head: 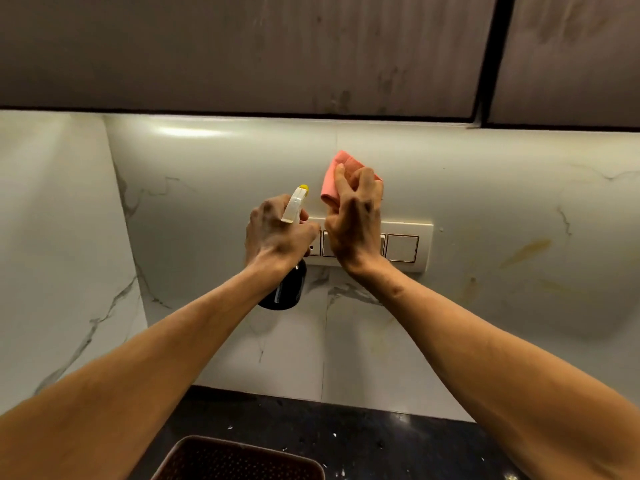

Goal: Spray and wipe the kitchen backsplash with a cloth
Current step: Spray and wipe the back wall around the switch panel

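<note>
- Brown perforated tray [239, 459] lies nearest, below both hands, on the black speckled desk [381, 441].
- Left hand [277, 233] grips the neck of a dark spray bottle [287, 289], whose yellow-tipped nozzle rises above the knuckles.
- Right hand [356, 220], just beside the left, clutches a folded pink cloth [332, 181] at its fingertips.
- A switch plate [408, 247] sits behind both hands on the marble backsplash [519, 202], which is stained yellow to the right of the right hand.

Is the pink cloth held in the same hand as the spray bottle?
No: the left hand grips the spray bottle, while the right hand holds the pink cloth.
</note>
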